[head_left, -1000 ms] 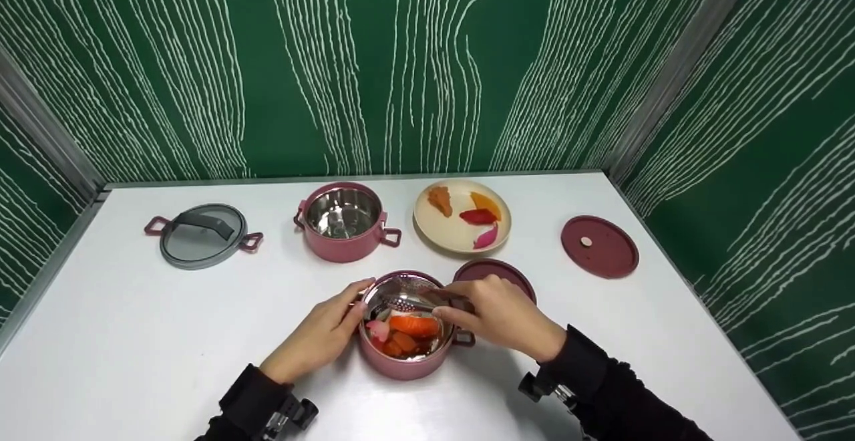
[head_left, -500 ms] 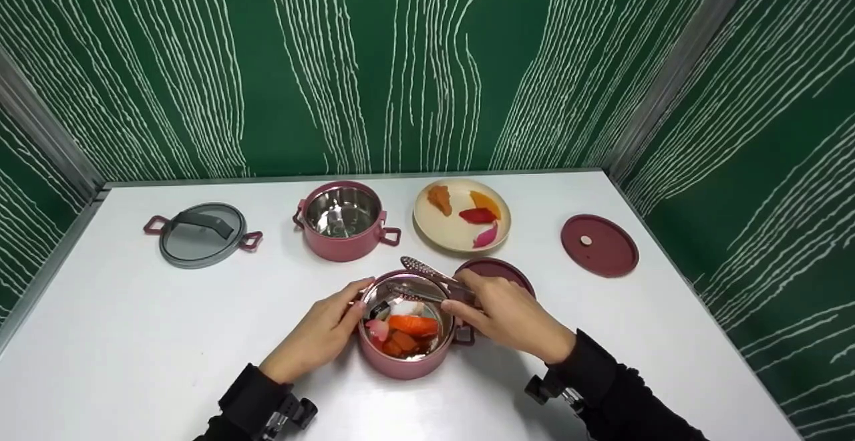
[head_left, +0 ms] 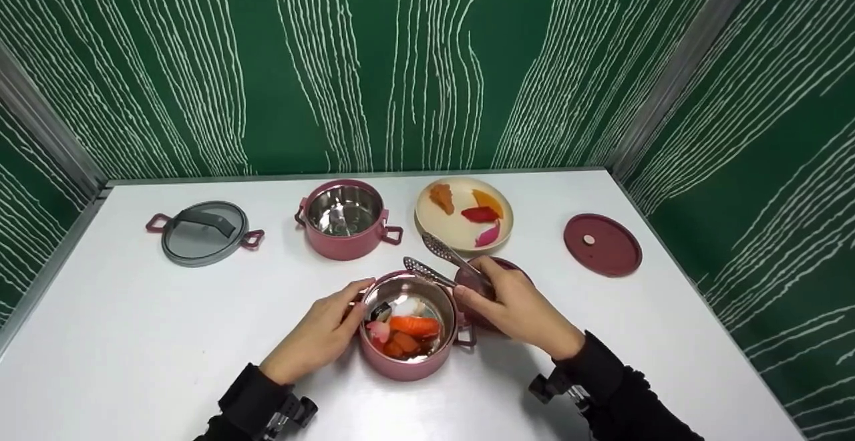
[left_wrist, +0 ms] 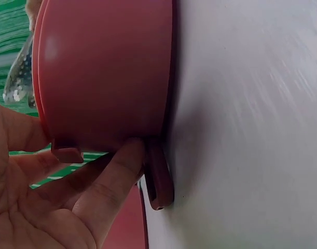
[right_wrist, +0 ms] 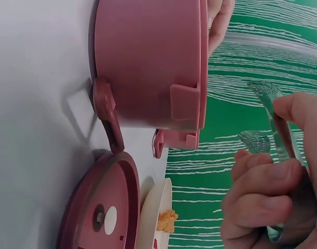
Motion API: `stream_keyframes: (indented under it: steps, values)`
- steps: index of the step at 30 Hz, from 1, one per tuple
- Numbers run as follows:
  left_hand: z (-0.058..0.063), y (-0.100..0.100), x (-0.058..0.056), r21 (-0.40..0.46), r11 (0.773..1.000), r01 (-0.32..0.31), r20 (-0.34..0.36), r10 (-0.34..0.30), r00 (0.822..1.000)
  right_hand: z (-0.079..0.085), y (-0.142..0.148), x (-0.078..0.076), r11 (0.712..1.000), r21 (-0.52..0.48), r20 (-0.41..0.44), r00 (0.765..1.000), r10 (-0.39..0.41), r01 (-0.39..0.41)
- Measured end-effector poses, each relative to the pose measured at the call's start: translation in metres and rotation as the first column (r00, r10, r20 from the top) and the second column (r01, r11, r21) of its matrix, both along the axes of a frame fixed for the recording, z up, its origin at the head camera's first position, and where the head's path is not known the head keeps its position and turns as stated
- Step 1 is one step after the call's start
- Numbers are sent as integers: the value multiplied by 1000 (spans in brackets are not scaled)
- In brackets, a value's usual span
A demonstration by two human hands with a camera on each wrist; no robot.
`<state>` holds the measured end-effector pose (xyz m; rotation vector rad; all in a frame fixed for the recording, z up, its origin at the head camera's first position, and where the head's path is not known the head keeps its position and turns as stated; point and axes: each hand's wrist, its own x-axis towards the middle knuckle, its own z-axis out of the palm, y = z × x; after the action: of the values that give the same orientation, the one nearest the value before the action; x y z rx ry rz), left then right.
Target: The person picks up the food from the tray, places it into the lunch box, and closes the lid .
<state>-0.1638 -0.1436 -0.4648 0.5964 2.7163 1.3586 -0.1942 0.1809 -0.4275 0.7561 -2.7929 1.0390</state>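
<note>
A dusty-red pot [head_left: 406, 369] stands near the front, its steel inside showing pieces of food: an orange piece [head_left: 415, 325], a white piece [head_left: 408, 306], a dark piece [head_left: 381, 312], a pink piece [head_left: 379, 331] and reddish-brown bits. My left hand [head_left: 324, 331] grips the pot's left side, thumb at the rim and other fingers around the side handle [left_wrist: 160, 179]. Metal tongs [head_left: 427, 272] with perforated tips are held in my right hand [head_left: 518, 307] at the pot's upper right. Their arms are spread, with nothing between them.
Under my right hand lies a dark-red lid [right_wrist: 85, 218], partly hidden. Behind stand a second pot [head_left: 344, 247] and a cream plate [head_left: 437, 228] bearing several food pieces. A glass lid [head_left: 204, 240] lies left; another red lid [head_left: 611, 254] lies right.
The tongs have come up out of the pot toward the upper right, and their arms have spread apart. My left hand stays on the pot.
</note>
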Motion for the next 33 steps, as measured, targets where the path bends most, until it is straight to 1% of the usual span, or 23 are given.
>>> stream_keyframes:
  steps: [3,7,10,14,17,19,22,24,28,33]
  values:
    - [2,-1,1,5,1000,-5,16,5,1000,-1,2,-1,1000,-24,40,999,-16,17]
    - [4,-1,2,-1,1000,-7,38,7,999,-1,5,-2,995,-60,88,994,-68,74]
    - [5,-1,4,-13,1000,-4,35,5,999,0,7,-2,990,-84,109,989,-102,111]
    - [7,-3,4,-17,1000,-4,26,4,1000,-1,8,-4,988,-99,124,987,-107,119]
    - [9,-5,1,-1,1000,-4,43,4,999,-1,9,-6,986,-114,135,986,-103,119]
    - [10,-7,-1,20,1000,-17,72,15,997,-2,10,-6,985,-127,145,984,-98,117]
    - [13,-12,-6,36,997,-66,101,62,993,-2,12,-8,983,-140,160,983,-94,116]
    - [17,-15,-11,36,993,-110,102,105,989,-3,14,-8,983,-135,154,983,-101,123]
    - [24,-23,-24,14,985,-174,70,172,983,-4,17,-10,984,-117,115,986,-123,136]
    - [30,-37,-46,-42,971,-236,14,237,972,-4,18,-12,984,-111,92,987,-128,138]
